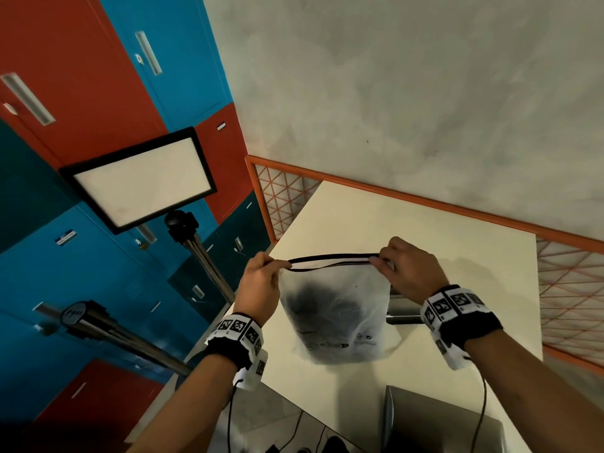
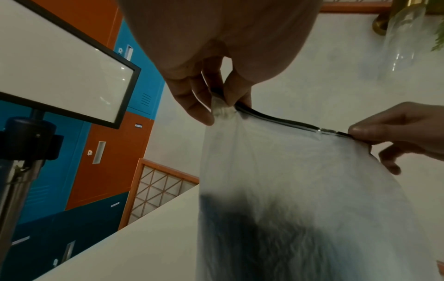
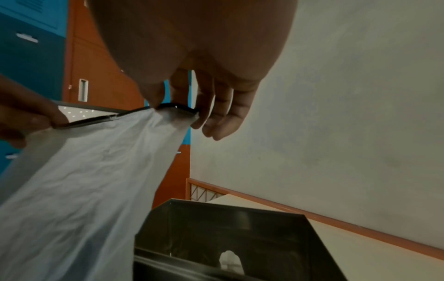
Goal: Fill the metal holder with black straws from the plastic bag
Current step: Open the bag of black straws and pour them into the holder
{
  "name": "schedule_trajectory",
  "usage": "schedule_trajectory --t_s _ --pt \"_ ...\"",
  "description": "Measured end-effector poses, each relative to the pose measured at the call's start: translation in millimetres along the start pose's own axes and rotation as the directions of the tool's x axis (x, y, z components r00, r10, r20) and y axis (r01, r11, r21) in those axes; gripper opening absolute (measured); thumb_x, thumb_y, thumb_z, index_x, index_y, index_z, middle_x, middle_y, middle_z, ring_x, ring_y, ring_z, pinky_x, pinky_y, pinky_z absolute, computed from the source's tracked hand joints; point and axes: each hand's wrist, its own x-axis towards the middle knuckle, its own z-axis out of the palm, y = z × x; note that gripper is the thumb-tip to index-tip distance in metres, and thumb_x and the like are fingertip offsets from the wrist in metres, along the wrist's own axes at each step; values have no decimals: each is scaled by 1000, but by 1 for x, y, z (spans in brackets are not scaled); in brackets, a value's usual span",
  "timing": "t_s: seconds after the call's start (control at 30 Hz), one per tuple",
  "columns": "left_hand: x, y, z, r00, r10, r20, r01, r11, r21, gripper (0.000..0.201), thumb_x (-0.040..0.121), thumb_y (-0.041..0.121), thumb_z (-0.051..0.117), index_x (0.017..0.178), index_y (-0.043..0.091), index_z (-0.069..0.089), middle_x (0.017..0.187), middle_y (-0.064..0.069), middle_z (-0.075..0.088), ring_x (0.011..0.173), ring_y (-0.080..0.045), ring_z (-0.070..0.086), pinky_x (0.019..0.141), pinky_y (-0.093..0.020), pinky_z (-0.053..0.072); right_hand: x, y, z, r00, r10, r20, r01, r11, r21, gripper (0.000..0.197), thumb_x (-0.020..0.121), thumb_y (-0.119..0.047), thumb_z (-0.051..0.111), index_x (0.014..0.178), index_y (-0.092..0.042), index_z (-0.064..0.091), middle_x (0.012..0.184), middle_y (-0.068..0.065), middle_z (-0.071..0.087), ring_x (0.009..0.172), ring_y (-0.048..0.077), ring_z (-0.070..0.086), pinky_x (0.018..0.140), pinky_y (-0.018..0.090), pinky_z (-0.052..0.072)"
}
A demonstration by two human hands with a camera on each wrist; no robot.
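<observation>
A frosted plastic bag (image 1: 336,308) with a black zip strip along its top hangs above the table, with a dark mass of black straws (image 1: 313,299) showing through it. My left hand (image 1: 261,276) pinches the strip's left end (image 2: 223,108). My right hand (image 1: 402,266) pinches the right end (image 3: 177,108). The strip is parted slightly in the middle. The metal holder (image 3: 230,237), a dark open-topped box, stands on the table just right of the bag, partly hidden behind it (image 1: 403,308).
The cream table (image 1: 408,223) is bordered by an orange lattice rail (image 1: 568,289) at back and right. A light panel on a tripod (image 1: 140,178) stands to the left, before red and blue lockers. A grey flat object (image 1: 438,423) lies at the table's near edge.
</observation>
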Motion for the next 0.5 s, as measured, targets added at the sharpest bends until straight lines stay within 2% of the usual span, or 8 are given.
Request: schedule_trajectory --t_s 0.1,0.17,0.23,0.3,0.37,0.4,0.43,0.5 --pt "2 12 7 995 -97 15 98 987 -131 22 96 3 60 101 15 77 98 3 57 88 -15 56 81 -24 47 -3 -12 -3 975 223 19 -224 971 81 52 100 -54 35 65 -20 54 77 -3 49 65 18 50 62 32 43" --pt "5 23 11 964 -259 53 265 939 -219 16 98 17 62 95 11 75 97 0 58 86 -15 58 81 -24 43 -3 -26 -1 944 305 128 -314 948 54 49 95 -55 44 64 -18 53 72 1 57 66 23 57 63 34 50" --pt "2 25 21 891 -429 150 452 868 -206 25 98 31 61 96 9 73 103 -2 55 88 -19 57 81 -24 40 -7 -37 8 889 355 290 -379 925 30 30 88 -47 56 77 -19 57 79 3 63 73 24 60 66 33 51" --pt "-8 17 38 831 -504 236 547 819 -172 20 94 35 65 98 17 71 110 -4 55 87 -21 58 79 -24 43 -15 -46 21 825 359 436 -451 884 124 23 83 -37 63 97 -21 54 96 4 63 81 24 62 72 38 55" --pt "-23 8 55 783 -531 324 599 783 -166 10 89 34 68 96 28 68 106 -9 63 91 -27 63 81 -30 55 -24 -51 35 759 340 555 -544 799 255 44 83 -25 66 123 -25 47 111 6 60 86 28 67 72 40 60" --pt "-30 4 63 756 -540 371 625 764 -161 10 88 32 68 97 31 67 102 -10 65 93 -31 64 82 -38 59 -29 -53 42 733 327 597 -577 764 289 58 84 -19 67 135 -29 41 119 7 59 90 29 68 72 39 60" --pt "-35 1 69 741 -538 402 635 756 -159 14 86 27 66 99 32 66 102 -11 64 92 -34 65 81 -45 61 -33 -54 50 717 316 621 -595 741 310 70 84 -15 67 143 -31 34 129 8 56 98 29 67 76 39 60" --pt "-42 1 74 734 -531 423 639 751 -167 30 83 14 62 105 34 63 109 -15 61 87 -35 66 79 -48 61 -38 -55 63 711 296 638 -611 709 352 84 84 -6 66 151 -34 24 145 7 46 114 32 61 86 42 58"
